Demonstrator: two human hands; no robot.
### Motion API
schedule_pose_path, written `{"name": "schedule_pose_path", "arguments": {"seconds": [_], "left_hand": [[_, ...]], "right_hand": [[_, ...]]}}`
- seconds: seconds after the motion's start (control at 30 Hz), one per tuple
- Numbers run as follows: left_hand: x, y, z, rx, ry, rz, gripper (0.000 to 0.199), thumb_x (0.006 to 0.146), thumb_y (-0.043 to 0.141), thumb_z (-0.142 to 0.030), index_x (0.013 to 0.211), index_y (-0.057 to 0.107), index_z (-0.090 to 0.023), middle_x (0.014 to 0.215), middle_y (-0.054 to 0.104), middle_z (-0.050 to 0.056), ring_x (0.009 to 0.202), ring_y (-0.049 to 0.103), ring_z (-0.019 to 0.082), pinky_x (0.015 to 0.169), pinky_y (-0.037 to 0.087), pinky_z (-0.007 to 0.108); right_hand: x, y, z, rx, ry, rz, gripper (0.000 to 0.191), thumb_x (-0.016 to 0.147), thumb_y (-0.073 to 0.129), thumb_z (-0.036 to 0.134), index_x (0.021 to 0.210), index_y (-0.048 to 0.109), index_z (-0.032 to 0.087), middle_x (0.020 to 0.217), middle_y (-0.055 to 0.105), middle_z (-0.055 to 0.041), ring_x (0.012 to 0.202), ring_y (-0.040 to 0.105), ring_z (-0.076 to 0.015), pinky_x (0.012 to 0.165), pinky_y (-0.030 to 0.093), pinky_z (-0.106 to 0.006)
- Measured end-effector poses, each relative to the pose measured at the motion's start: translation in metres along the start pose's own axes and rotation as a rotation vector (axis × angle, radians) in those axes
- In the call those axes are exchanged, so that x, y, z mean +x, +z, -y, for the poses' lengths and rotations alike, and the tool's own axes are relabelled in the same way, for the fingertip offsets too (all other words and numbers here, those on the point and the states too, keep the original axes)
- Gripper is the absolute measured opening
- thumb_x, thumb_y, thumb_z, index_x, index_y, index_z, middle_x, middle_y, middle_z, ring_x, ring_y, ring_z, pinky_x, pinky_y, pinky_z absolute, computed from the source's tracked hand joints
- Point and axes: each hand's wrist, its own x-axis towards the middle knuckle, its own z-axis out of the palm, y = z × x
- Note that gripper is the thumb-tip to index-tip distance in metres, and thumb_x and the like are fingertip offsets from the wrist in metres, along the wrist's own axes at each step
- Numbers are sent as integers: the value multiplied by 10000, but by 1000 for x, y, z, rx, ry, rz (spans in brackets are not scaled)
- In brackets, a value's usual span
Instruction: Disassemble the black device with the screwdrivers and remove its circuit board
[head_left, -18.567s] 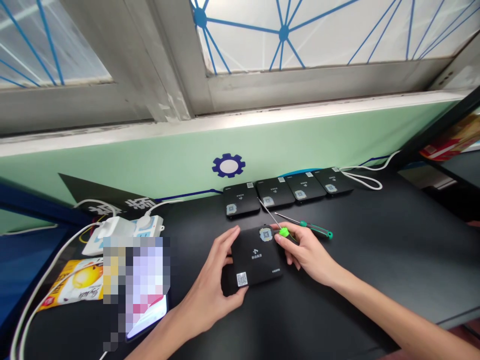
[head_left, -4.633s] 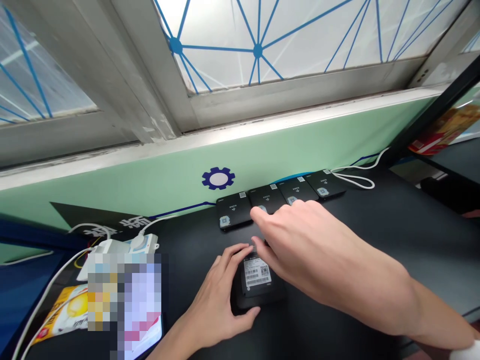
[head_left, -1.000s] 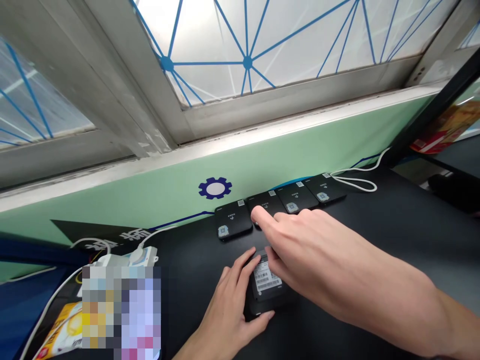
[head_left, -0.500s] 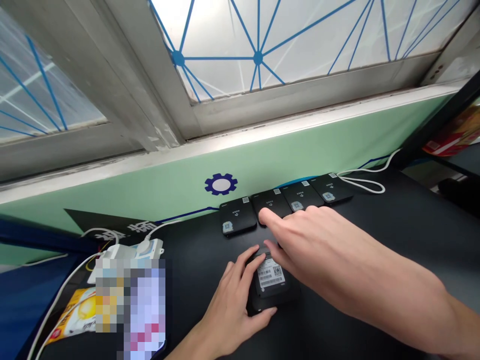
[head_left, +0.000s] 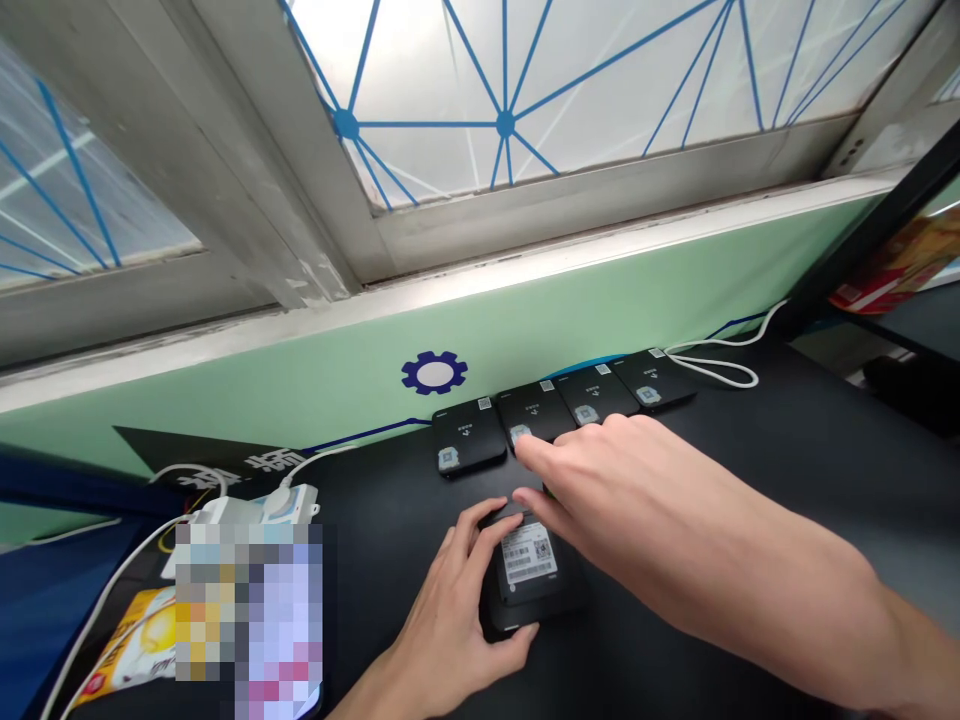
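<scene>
A black rectangular device (head_left: pixel 529 580) lies on the dark tabletop with its white barcode label facing up. My left hand (head_left: pixel 461 605) grips it from the left, fingertips at its far edge and thumb at the near edge. Over the device's far right corner is my right hand (head_left: pixel 600 480), its thumb and fingers drawn together. Whatever those fingers hold, if anything, is hidden behind the hand. Beyond my hands, several similar black devices (head_left: pixel 471 440) stand in a row, each with small stickers.
On the left lie a white power strip (head_left: pixel 296 503) with cables, a yellow-and-white packet (head_left: pixel 142 640) and a blurred-out phone-like screen (head_left: pixel 281 620). A green wall (head_left: pixel 345 385) and window bound the table's back. A white cable (head_left: pixel 739 372) loops at the far right.
The whole view has shifted slightly left. My left hand keeps its grip on the device. My right hand stays at the far right corner, its thumb and fingers a little shifted.
</scene>
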Motion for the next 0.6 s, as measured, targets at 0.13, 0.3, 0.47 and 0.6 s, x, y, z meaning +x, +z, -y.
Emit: {"name": "schedule_pose_path", "arguments": {"seconds": [0.13,0.3,0.47,0.6], "left_hand": [[1,0,2,-3,16,5,1015,748,858,-203,1659,454,-396,1727,445,119,1442,630,432,1170,605,622],[1,-2,-1,21,35,17,1031,763,871,-193,1674,427,-382,1731,448,132,1498,596,443,1189,594,624],[0,-2,-2,39,34,27,1071,775,874,-190,1702,372,-383,1728,451,150,1516,580,462,1231,546,671],[-1,1,2,21,45,22,1080,756,874,-195,1697,382,-388,1749,430,137,1501,590,457,1216,559,667]], "right_hand": [[-8,6,0,-18,-53,-91,270,1046,715,176,1302,754,98,1198,811,-160,810,726,-243,658,466,-378],[-12,4,3,-190,-202,-106,277,1090,614,190,1262,813,104,1499,734,-250,976,761,-337,634,485,-430],[-9,5,1,-61,-86,-102,234,1045,723,174,1257,801,116,1166,815,-155,795,734,-259,602,439,-385],[-12,13,0,-16,-65,-147,398,1026,765,197,1397,728,56,1162,797,-140,838,723,-252,645,444,-384]]}}
